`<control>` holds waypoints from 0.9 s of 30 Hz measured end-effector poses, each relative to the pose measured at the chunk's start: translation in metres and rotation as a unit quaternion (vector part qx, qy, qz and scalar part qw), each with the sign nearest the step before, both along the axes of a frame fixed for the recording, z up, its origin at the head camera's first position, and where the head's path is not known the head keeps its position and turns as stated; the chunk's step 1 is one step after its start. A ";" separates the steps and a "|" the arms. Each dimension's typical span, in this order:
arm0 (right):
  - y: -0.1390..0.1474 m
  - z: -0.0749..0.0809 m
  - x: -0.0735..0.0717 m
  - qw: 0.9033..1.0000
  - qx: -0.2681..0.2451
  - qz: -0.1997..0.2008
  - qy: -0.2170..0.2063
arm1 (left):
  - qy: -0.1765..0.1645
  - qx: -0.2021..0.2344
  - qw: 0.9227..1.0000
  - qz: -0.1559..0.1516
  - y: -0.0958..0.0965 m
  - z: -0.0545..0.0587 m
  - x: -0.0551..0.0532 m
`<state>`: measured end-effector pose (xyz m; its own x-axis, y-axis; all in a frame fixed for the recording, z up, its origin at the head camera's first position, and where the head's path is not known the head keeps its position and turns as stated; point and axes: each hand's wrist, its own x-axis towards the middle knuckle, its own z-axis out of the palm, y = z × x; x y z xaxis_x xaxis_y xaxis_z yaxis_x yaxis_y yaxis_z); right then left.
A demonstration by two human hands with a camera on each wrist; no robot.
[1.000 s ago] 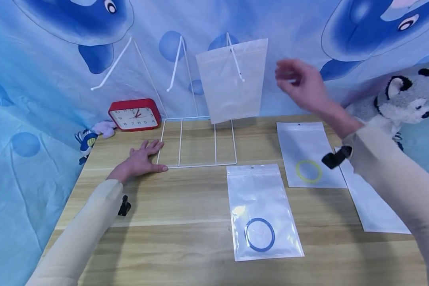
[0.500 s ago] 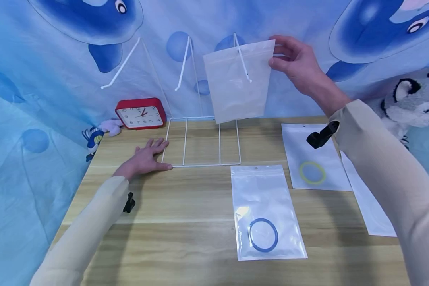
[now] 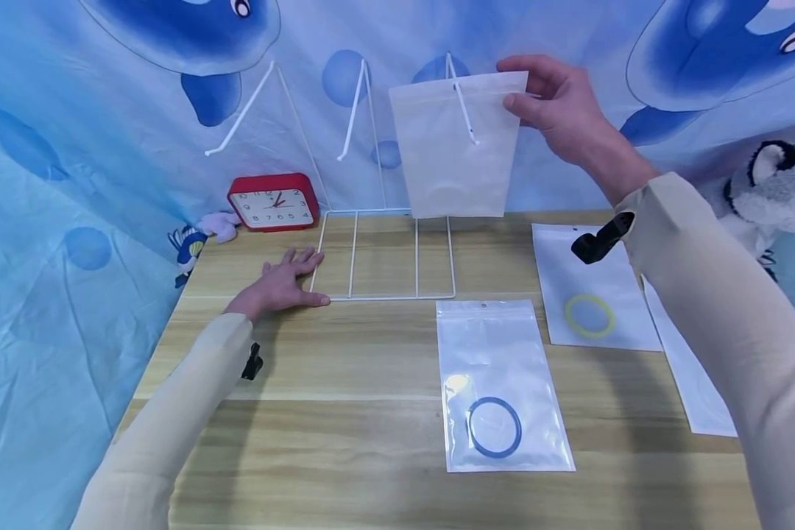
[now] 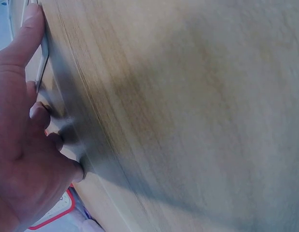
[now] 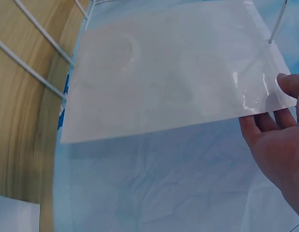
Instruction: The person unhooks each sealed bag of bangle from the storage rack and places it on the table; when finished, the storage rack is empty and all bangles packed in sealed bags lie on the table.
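Observation:
A white wire rack (image 3: 400, 298) with three raised hooks stands at the back of the table. On its right hook hangs a white zip bag (image 3: 460, 147), a faint ring outline showing near its bottom edge. My right hand (image 3: 563, 110) pinches the bag's upper right corner, thumb in front and fingers behind, as the right wrist view also shows. My left hand (image 3: 281, 283) rests with fingers spread at the left side of the rack's base, thumb on its front corner. In the left wrist view the thumb (image 4: 31, 34) lies along the white wire.
A zip bag with a blue ring (image 3: 497, 383) lies front centre; one with a yellow ring (image 3: 586, 280) lies right of it. Another white bag (image 3: 692, 375) is partly under my right sleeve. A red clock (image 3: 274, 202) and a husky plush (image 3: 782, 184) stand at the back.
My right hand has come left from beside the hanging bag and taken its upper right corner. The bag now hangs straighter on the hook. The left hand stays at the rack's base.

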<state>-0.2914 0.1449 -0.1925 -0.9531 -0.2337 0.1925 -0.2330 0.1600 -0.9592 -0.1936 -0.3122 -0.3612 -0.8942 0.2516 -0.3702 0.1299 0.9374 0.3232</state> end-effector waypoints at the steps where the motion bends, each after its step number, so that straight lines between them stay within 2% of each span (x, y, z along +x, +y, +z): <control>1: -0.001 0.000 0.000 1.000 0.001 0.000 -0.005 | -0.001 -0.001 1.000 0.000 0.000 0.000 0.000; 6: -0.008 0.002 -0.002 0.999 -0.007 0.000 -0.032 | -0.002 -0.001 1.000 0.003 -0.001 -0.002 0.000; 11: -0.015 0.003 -0.003 0.999 -0.020 0.011 -0.036 | -0.005 -0.004 1.000 0.002 -0.003 -0.004 -0.002; 20: -0.022 0.002 -0.006 0.999 0.002 0.030 -0.041 | -0.007 -0.003 1.000 0.004 -0.003 -0.004 -0.002; 27: -0.020 0.003 -0.004 0.999 0.025 0.027 -0.039 | -0.007 -0.003 1.000 0.009 -0.003 -0.005 -0.002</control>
